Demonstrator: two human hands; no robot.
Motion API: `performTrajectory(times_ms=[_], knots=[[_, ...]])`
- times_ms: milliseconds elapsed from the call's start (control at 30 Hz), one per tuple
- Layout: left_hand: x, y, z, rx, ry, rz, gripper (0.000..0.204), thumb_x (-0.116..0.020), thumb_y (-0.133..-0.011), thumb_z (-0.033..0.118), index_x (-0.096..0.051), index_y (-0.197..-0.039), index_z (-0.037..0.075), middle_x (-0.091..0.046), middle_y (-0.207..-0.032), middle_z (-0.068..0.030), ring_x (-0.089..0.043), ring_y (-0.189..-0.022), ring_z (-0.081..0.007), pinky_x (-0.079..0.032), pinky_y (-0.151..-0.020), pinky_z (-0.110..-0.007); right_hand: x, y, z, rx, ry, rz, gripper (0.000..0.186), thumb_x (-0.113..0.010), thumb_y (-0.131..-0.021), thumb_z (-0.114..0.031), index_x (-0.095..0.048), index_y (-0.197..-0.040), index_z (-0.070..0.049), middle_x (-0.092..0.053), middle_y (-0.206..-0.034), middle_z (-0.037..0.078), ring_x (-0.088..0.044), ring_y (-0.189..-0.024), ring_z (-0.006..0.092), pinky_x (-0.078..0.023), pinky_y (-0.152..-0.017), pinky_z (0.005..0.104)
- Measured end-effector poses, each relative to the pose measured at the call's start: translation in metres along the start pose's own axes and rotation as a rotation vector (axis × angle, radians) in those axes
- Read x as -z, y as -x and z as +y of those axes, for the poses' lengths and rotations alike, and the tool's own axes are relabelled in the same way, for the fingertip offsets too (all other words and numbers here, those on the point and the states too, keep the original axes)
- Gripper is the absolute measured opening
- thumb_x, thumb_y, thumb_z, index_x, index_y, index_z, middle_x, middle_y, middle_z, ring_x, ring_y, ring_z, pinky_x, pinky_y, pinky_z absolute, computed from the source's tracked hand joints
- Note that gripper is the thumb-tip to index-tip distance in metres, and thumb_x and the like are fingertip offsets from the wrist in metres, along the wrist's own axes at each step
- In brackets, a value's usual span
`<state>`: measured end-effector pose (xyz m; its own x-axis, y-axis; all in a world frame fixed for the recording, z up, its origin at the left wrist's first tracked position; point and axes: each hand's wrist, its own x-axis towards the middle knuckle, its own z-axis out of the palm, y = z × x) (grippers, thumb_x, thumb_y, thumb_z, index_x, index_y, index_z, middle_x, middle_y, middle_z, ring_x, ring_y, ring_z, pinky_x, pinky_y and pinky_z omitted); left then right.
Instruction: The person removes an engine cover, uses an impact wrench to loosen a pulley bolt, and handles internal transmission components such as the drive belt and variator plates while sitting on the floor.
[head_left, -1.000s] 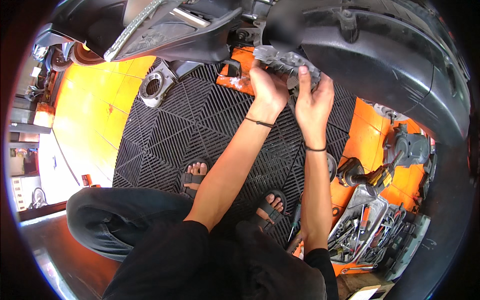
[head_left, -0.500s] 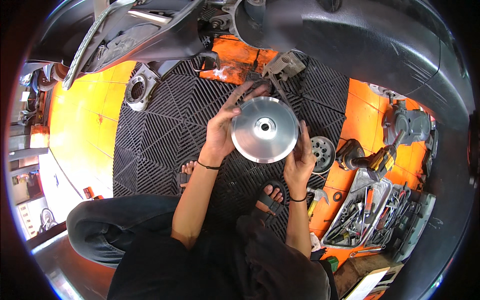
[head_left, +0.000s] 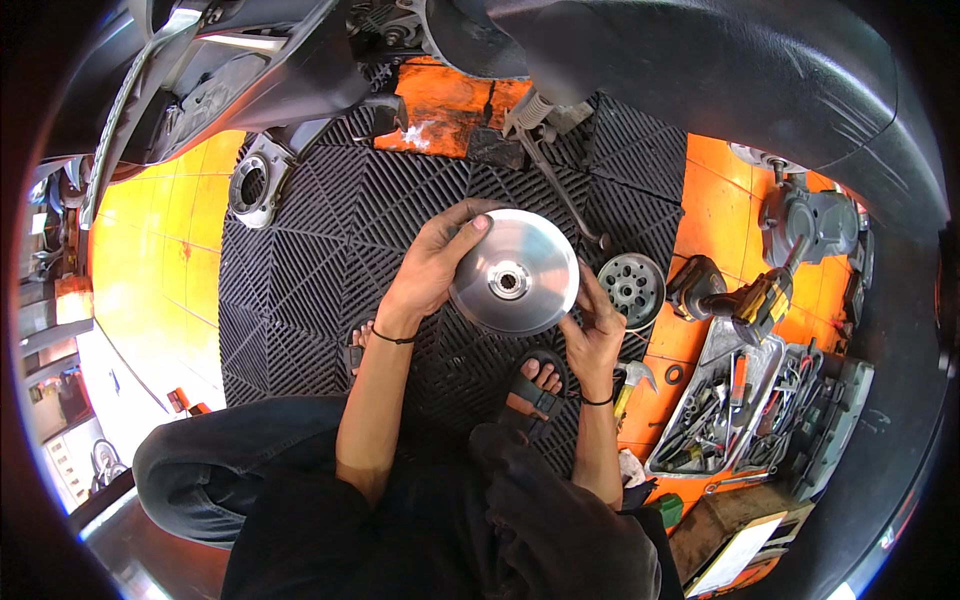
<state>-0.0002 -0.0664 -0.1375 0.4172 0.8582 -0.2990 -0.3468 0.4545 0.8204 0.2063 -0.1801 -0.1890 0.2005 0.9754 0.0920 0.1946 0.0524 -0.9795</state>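
Hands: two, both pinching one disc; the left hand (head_left: 430, 265) has its thumb on the upper-left face, fingers mostly behind the rim, while the right hand (head_left: 596, 335) grips the lower-right edge.
Pulley disc (head_left: 530, 262): one, bright metal, toothed hole at its centre, held above the black rubber mat (head_left: 290, 290).
Just changed: a second ago both hands were up by the black bodywork (head_left: 720, 90), on a finned grey part; now they're lower, a smooth face turned up. I'd judge this piece is free of the machine.
Right side: one perforated metal drum (head_left: 632, 290), one claw hammer (head_left: 634, 376), one cordless driver (head_left: 762, 308); tools too jumbled to count.
Left side: one grey cover (head_left: 276, 178), round opening.
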Motion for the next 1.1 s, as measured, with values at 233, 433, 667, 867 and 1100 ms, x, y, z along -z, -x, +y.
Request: performTrajectory(times_ms=[233, 433, 667, 867, 1100], knots=[[-0.005, 0.003, 0.004, -0.068, -0.271, -0.02, 0.037, -0.066, -0.097, 0.019, -0.059, -0.122, -0.007, -0.067, -0.108, -0.0116, -0.065, -0.096, -0.0138, -0.055, -0.085, -0.028, -0.008, 0.003, 0.006, 0.032, -0.02, 0.044, 0.061, -0.078, -0.076, 0.004, -0.057, -0.133, 0.004, -0.065, -0.129, 0.017, -0.069, -0.108, 0.0244, -0.055, -0.094, 0.035], [0.002, -0.003, -0.002, 0.031, -0.181, 0.07, 0.034, -0.065, -0.098, 0.021, -0.062, -0.116, -0.007, -0.067, -0.102, -0.0093, -0.062, -0.095, -0.0125, -0.052, -0.085, -0.027, -0.012, 0.003, 0.002, -0.052, -0.032, 0.063, 0.051, -0.075, -0.075, 0.005, -0.063, -0.126, 0.003, -0.071, -0.117, 0.017, -0.071, -0.103, 0.0234, -0.056, -0.091, 0.0349], [0.057, -0.005, -0.018, 0.103, -0.156, 0.396, 0.039, -0.058, -0.102, 0.027, -0.062, -0.117, -0.009, -0.067, -0.107, -0.0115, -0.063, -0.096, -0.0156, -0.052, -0.086, -0.028, -0.039, -0.006, 0.01, -0.062, 0.06, -0.08, 0.04, -0.071, -0.087, -0.007, -0.063, -0.125, 0.001, -0.071, -0.11, 0.02, -0.072, -0.097, 0.0294, -0.057, -0.085, 0.0374], [0.165, 0.005, -0.053, 0.155, -0.317, 0.634, 0.045, -0.053, -0.104, 0.032, -0.06, -0.114, -0.012, -0.066, -0.102, -0.0102, -0.062, -0.087, -0.0148, -0.052, -0.079, -0.03, -0.041, 0.013, 0.023, -0.184, -0.048, -0.026, 0.053, -0.072, -0.089, -0.014, -0.052, -0.135, 0.001, -0.07, -0.115, 0.018, -0.072, -0.095, 0.0267, -0.057, -0.08, 0.0353], [0.217, 0.02, -0.043, -0.273, -1.247, 1.015, 0.03, -0.057, -0.096, 0.017, -0.068, -0.109, -0.008, -0.072, -0.102, -0.021, -0.07, -0.092, -0.0301, -0.053, -0.084, -0.036, 0.011, -0.056, -0.017, -0.166, -0.22, 0.442, 0.076, -0.076, -0.088, -0.028, -0.036, -0.141, 0.009, -0.057, -0.13, 0.025, -0.059, -0.116, 0.0285, -0.05, -0.097, 0.0405]])
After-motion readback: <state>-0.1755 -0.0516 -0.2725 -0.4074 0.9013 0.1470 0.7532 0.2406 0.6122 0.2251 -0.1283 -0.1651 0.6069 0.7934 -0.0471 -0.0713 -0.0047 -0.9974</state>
